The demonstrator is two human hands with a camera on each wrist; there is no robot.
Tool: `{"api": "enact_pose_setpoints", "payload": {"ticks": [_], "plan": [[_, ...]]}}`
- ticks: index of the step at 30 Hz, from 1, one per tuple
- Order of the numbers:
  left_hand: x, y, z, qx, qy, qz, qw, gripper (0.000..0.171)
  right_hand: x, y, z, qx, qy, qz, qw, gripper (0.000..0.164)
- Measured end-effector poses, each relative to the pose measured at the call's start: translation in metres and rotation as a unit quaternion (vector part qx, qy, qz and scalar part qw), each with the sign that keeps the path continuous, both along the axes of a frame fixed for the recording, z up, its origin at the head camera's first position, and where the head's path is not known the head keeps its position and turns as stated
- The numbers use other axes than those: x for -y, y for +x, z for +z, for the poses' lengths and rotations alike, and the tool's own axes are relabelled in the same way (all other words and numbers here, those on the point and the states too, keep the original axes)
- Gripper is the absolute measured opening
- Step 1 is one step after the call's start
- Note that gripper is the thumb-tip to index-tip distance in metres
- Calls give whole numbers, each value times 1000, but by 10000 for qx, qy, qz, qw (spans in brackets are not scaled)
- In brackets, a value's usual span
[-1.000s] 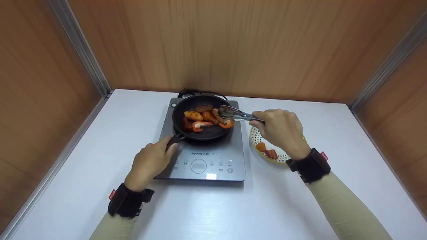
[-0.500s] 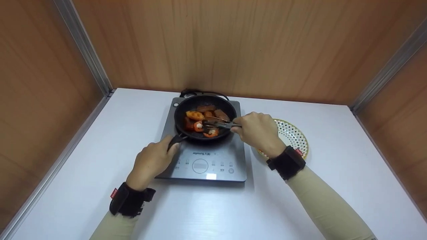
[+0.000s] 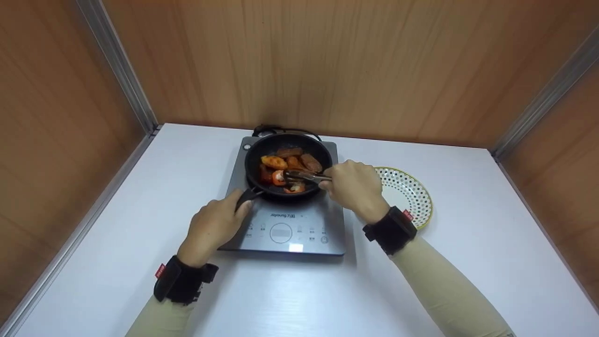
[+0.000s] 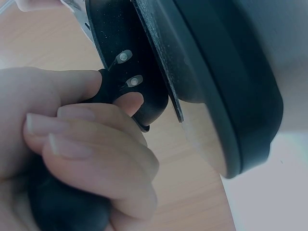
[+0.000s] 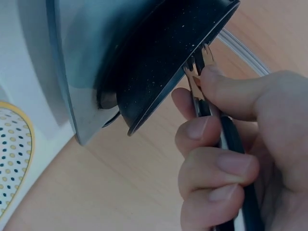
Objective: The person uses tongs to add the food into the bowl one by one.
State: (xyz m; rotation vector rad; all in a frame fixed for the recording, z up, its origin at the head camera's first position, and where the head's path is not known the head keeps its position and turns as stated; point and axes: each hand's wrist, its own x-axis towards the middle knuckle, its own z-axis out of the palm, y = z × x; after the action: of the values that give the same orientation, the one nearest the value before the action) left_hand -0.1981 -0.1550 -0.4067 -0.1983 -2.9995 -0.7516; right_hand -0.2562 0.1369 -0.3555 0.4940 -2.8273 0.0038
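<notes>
My left hand [image 3: 214,227] grips the black handle [image 3: 247,196] of a small frying pan [image 3: 290,139]. In the left wrist view its fingers [image 4: 91,139] curl around that handle below two rivets. My right hand [image 3: 356,189] holds metal tongs [image 3: 306,176] that reach over the pan's right rim. Their tips are down among the food, next to a shrimp [image 3: 278,178]. Another orange-and-white shrimp piece [image 3: 295,188] lies just below the tips. Brown meat pieces [image 3: 311,162] and a yellow-orange chunk [image 3: 273,162] fill the pan's middle and back.
Beneath the pan is a grey induction cooker [image 3: 262,234] with a touch panel, its black cable [image 3: 299,131] behind. A dotted plate [image 3: 412,201] with a yellow rim stands to the right, partly covered by my right arm. Wooden panels [image 3: 327,65] enclose the white table [image 3: 281,299].
From over the plate side, my right hand has moved left and down with the tongs, and the shrimp piece now lies in the pan's front. My left hand keeps its hold.
</notes>
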Motion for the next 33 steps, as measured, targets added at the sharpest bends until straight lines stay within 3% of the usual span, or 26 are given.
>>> {"api": "enact_pose_setpoints", "payload": {"ticks": [11,26,33], "plan": [[-1,1,1,28,22,-4,10000,23,7,2,-2,-142,-7,267,9995,23],[-1,0,-1,66,3,30,10000,22,7,3,-6,229,-98,-187,9995,29],[-1,-1,-1,38,9,21,10000,22,2,3,-5,117,-2,-275,9996,29]]}}
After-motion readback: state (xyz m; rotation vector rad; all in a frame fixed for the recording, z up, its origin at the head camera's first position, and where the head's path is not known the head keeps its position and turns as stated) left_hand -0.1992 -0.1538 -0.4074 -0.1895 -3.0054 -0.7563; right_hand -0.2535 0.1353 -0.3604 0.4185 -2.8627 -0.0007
